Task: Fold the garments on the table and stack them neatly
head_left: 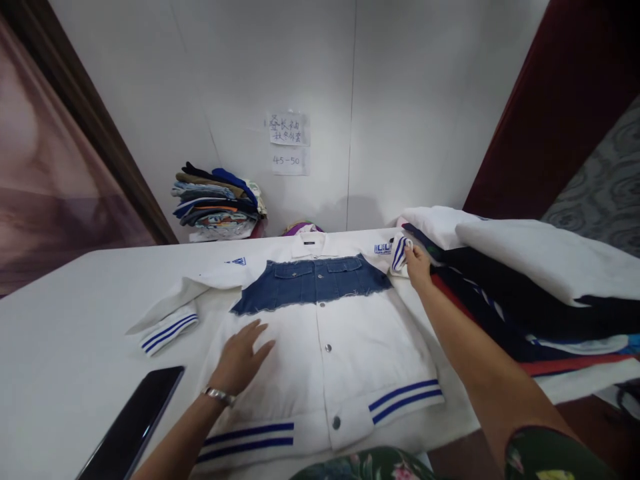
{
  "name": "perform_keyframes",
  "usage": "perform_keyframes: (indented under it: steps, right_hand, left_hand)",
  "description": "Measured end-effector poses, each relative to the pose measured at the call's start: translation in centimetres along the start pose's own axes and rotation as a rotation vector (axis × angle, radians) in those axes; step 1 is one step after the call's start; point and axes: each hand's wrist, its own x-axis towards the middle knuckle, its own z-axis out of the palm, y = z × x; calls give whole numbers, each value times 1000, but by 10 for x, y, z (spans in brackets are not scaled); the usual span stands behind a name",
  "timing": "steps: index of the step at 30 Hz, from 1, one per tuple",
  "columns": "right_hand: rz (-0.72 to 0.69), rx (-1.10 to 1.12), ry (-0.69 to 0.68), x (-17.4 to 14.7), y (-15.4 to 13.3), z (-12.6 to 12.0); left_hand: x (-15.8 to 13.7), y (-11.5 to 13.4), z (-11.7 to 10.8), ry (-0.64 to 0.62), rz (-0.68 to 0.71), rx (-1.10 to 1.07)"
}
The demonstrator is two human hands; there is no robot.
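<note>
A white jacket (295, 373) with a dark blue denim chest panel (300, 283) and blue-striped trim is spread front up on the table, buttoned down the middle. Over its lower left front is my left hand (241, 359), fingers apart and holding nothing; whether it touches the cloth I cannot tell. My right hand (418, 264) pinches the striped cuff (399, 253) of one sleeve near the jacket's shoulder. The other sleeve extends to the left, bent, with its striped cuff (170, 331) lying on the table.
A black phone (133, 423) lies at the table's (65, 320) near left. Folded clothes (217, 200) are stacked by the back wall. A large heap of garments (520, 287) crowds the right side. Paper notes (289, 143) with handwriting hang on the wall.
</note>
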Motion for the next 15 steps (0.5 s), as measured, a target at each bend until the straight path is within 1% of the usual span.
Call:
perform_keyframes:
  steps: [2, 3, 5, 6, 7, 9, 11, 12, 13, 15]
  right_hand:
    - [-35, 76, -21, -4, -16, -9]
    - [-54, 116, -63, -9, -24, -12]
    - [-85, 175, -205, -27, -38, -16]
    - [-101, 187, -296, -38, -44, -16]
    - [-119, 189, -387, -52, -49, -15]
    - [-162, 180, -544, -80, -57, -12]
    - [-202, 164, -642, -107, -60, -10]
    - [-209, 153, -671, -118, -60, -10]
    - [-202, 149, -694, -128, -59, -12]
    - [-159, 182, -710, -144, -53, -22]
  left_hand:
    - [9, 38, 2, -14, 78, -191]
    - [14, 59, 5, -41, 106, -308]
    - [23, 101, 16, -138, 126, -572]
    - [27, 122, 23, -215, 110, -712]
    - [32, 141, 31, -300, 68, -857]
    - [40, 173, 47, -503, -62, -1118]
    - [47, 197, 63, -672, -200, -1284]
    - [49, 205, 71, -709, -253, -1328]
    - [51, 211, 78, -700, -297, -1357]
    - [55, 217, 91, -585, -347, -1394]
